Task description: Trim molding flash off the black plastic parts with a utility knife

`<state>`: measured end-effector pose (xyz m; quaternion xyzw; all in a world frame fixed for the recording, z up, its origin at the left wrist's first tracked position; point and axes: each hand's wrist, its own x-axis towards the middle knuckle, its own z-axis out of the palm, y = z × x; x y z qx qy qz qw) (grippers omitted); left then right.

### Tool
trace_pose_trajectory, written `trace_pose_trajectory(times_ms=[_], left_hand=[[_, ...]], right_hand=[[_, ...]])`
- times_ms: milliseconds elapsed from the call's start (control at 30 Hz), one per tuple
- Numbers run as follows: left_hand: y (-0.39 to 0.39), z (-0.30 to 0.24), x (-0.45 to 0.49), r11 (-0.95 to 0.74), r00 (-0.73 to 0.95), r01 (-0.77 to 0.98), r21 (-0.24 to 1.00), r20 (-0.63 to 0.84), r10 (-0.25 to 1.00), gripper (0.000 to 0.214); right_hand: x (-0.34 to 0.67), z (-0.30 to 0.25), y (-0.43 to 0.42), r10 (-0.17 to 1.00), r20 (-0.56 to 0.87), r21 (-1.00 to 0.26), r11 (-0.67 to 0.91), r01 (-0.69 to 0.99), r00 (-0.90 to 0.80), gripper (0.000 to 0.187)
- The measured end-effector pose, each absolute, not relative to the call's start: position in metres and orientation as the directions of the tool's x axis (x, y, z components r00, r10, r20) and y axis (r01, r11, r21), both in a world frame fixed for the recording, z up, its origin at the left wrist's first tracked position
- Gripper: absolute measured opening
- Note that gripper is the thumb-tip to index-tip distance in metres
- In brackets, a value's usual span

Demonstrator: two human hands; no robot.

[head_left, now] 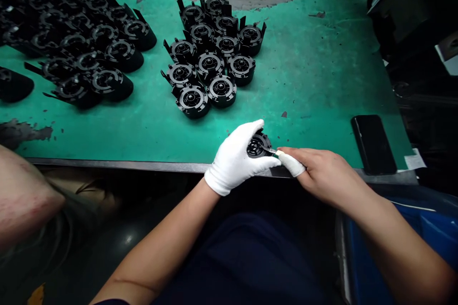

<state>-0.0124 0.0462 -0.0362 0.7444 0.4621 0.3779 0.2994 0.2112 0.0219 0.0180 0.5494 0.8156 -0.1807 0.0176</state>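
My left hand [238, 155], in a white glove, is wrapped round a black round plastic housing [256, 147] over the front edge of the table. The housing's ribbed round face is turned up between thumb and fingers. My right hand [318, 164], bare but for a white cover on the thumb, pinches a small tool with a thin metal blade [269, 149]. The blade's tip touches or lies just over the housing's rim; which one I cannot tell. Most of the tool's handle is hidden in my fingers. Beyond my left hand stands a group of similar black housings [222, 88].
More black housings [110, 83] crowd the left of the green table [304, 86]. A black phone [374, 144] lies near the right edge. Below it stands a blue bin [429, 228]. Another person's bare limb [25, 195] reaches in at the left.
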Motion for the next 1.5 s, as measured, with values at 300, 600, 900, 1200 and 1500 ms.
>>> trace_pose_trajectory(times_ms=[300, 600, 900, 1200, 1500], left_hand=[[0.047, -0.039, -0.01, -0.381, 0.264, 0.461, 0.802, 0.287, 0.921, 0.085], [0.053, -0.033, -0.016, -0.398, 0.364, 0.444, 0.803, 0.245, 0.899, 0.086], [0.068, -0.005, -0.048, -0.483, 0.593, 0.407, 0.775, 0.178, 0.785, 0.115], [0.032, -0.037, -0.01, -0.256, 0.248, 0.446, 0.857, 0.157, 0.956, 0.107], [0.032, -0.037, -0.011, -0.27, 0.228, 0.438, 0.857, 0.185, 0.956, 0.103]], right_hand=[[0.194, 0.023, 0.008, 0.932, -0.254, -0.137, 0.229, 0.964, -0.258, 0.043], [0.203, 0.024, -0.004, 0.967, -0.127, -0.409, 0.151, 0.9, -0.22, 0.037], [0.219, 0.02, 0.028, 0.847, -0.191, -0.428, 0.384, 0.818, -0.497, 0.033], [0.211, 0.004, 0.036, 0.829, -0.152, -0.332, 0.47, 0.818, -0.538, 0.034], [0.214, 0.017, 0.041, 0.863, -0.164, -0.286, 0.423, 0.86, -0.479, 0.038]])
